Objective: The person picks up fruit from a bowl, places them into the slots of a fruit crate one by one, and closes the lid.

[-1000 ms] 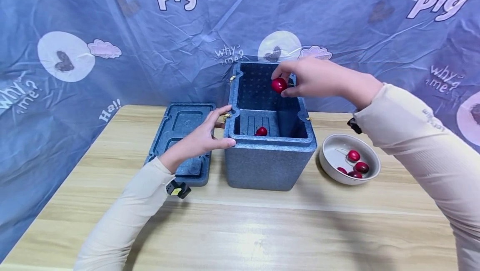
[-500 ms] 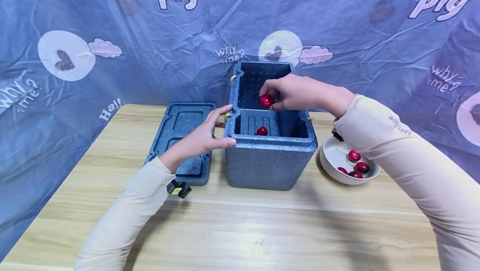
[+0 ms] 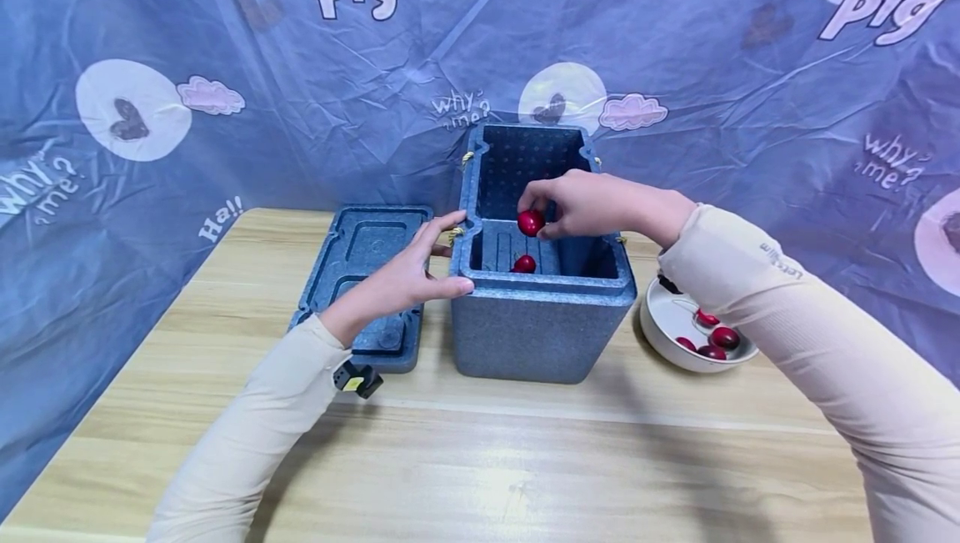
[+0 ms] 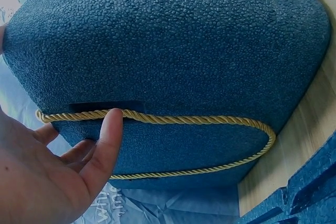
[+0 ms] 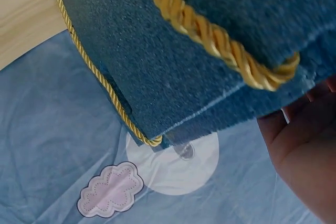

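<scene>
A deep blue-grey foam box (image 3: 525, 339) stands lidless on the table in the head view. My right hand (image 3: 588, 203) pinches a red cherry (image 3: 530, 223) between fingers and thumb, over the box's opening. Below it, another cherry (image 3: 524, 263) lies inside the box near the front wall. My left hand (image 3: 405, 274) touches the box's left side, its thumb on the front left rim and its fingers extended along the edge. In the left wrist view those fingers are close to a gold rope (image 4: 210, 119). The right wrist view hides the held cherry behind the box wall.
A white bowl (image 3: 660, 347) with several cherries stands right of the box, partly covered by my right sleeve (image 3: 750, 276). The box's lid (image 3: 375, 247) lies flat at the left. A printed blue cloth (image 3: 337, 109) hangs behind the wooden table (image 3: 450, 460).
My right hand has moved left and lowered the cherry towards the box's inside. My left hand has stayed at the rim.
</scene>
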Demonstrator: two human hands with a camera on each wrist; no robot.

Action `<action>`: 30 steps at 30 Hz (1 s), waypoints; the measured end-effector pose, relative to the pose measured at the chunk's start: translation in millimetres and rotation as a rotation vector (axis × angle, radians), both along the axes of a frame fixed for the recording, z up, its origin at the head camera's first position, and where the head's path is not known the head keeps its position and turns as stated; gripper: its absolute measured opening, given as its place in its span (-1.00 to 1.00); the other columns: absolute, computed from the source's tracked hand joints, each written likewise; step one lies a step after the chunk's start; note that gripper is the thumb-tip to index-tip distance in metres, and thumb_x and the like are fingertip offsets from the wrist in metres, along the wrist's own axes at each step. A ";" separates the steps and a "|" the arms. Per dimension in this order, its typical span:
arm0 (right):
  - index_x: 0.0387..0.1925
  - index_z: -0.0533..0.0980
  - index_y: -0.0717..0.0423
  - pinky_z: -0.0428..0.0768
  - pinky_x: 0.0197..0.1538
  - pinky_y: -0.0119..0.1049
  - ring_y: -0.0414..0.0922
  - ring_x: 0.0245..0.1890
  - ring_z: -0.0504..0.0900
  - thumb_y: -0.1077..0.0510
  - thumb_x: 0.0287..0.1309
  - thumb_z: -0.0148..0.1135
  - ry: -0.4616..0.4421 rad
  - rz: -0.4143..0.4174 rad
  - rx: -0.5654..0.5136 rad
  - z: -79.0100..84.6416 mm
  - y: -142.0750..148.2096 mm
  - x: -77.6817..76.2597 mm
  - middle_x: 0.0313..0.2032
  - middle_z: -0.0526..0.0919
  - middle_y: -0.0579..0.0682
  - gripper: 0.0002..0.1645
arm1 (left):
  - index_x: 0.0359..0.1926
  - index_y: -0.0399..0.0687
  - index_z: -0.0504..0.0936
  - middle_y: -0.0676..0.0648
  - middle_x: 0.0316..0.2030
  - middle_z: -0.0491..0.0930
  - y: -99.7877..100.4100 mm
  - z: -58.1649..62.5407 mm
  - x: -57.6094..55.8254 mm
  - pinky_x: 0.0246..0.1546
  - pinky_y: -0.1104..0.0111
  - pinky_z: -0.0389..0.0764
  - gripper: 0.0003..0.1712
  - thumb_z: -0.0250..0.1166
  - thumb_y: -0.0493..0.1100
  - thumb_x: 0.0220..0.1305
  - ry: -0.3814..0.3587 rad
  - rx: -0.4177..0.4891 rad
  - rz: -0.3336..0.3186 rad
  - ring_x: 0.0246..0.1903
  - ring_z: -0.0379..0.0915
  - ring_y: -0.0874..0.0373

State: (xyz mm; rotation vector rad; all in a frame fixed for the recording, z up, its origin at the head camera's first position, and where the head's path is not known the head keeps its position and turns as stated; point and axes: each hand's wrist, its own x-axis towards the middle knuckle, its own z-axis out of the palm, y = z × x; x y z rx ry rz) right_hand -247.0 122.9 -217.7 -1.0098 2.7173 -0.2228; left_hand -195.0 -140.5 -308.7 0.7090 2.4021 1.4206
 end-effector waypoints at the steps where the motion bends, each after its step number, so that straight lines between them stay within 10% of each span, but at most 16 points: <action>1: 0.04 0.48 0.02 0.42 -0.35 -0.28 -0.16 -0.47 0.50 0.18 0.16 0.29 -0.006 0.001 0.002 -0.8 -0.2 0.1 -0.18 0.62 0.00 -0.61 | 0.49 0.42 -0.09 0.01 0.50 -0.19 -0.1 -0.2 -0.3 0.12 -0.08 0.44 0.26 0.28 0.60 -0.19 0.000 -0.003 0.000 0.36 0.15 -0.11; 30: 0.10 0.46 0.08 0.59 -0.07 -0.12 -0.09 -0.11 0.68 0.17 0.22 0.24 -0.131 0.024 0.016 -9.1 -0.3 -0.9 -0.05 0.70 0.09 -0.59 | 0.49 0.43 -0.10 -0.02 0.49 -0.18 -0.5 -1.5 -0.8 0.12 -0.06 0.45 0.28 0.27 0.63 -0.20 0.008 -0.012 0.008 0.35 0.16 -0.11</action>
